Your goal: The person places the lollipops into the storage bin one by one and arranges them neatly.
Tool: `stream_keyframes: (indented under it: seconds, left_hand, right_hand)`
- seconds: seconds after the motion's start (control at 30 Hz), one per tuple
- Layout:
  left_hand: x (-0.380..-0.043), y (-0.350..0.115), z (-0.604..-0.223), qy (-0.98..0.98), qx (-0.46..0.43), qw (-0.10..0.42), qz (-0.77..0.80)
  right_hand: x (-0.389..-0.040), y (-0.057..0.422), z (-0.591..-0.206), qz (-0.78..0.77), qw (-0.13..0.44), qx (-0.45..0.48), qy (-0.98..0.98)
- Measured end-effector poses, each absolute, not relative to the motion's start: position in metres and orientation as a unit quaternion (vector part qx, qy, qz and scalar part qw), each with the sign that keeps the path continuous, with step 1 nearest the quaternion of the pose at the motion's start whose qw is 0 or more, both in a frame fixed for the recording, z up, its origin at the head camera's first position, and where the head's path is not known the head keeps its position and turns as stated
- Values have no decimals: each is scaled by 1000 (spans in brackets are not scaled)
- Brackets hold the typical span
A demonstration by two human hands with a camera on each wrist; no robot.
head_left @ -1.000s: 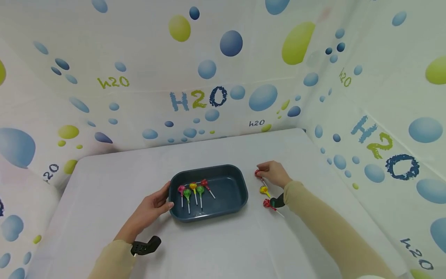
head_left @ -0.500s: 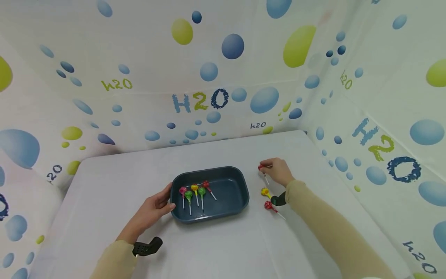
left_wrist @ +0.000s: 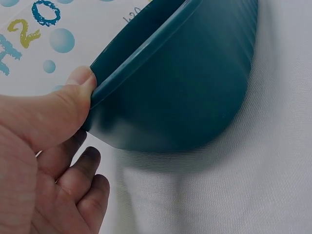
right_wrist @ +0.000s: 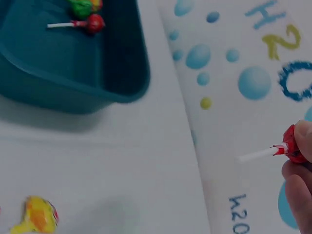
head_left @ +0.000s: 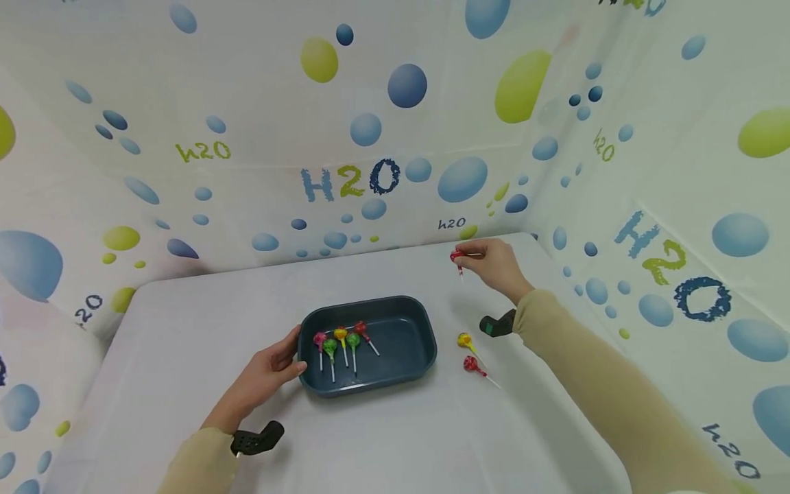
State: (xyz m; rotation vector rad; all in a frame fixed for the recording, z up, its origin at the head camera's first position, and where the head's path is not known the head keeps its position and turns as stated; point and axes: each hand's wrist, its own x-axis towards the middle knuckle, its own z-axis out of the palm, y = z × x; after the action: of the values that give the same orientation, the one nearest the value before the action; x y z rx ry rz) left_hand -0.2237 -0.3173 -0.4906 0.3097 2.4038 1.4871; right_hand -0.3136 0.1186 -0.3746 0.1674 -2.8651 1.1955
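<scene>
right wrist view | right hand (right_wrist: 300, 187) cropped | held lollipop (right_wrist: 288, 141) partly covered

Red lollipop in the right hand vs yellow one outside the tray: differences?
Colour: the red lollipop has a red wrapper; the yellow lollipop is mostly yellow.
Support: the red lollipop is held above the table; the yellow lollipop lies on it.
Contact: the right hand pinches the red lollipop; no hand touches the yellow lollipop.
Shared: both have wrapped, rounded heads on sticks, and both are outside the tray.
</scene>
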Motion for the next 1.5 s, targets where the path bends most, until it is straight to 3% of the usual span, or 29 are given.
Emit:
stream_keyframes:
  seconds: [0.6, 0.87, 1.5]
  left_hand:
    - [-223, -319, -492, 831, 106, 144, 526]
    - [-223, -321, -494, 829, 109, 146, 529]
    - [-223, -321, -495, 829, 114, 143, 529]
  right_hand:
    - [-313, -17, -417, 186, -115, 205, -954]
    - [-325, -38, -441, 67, -145, 245, -956]
    - [-328, -59, -465, 5, -193, 245, -950]
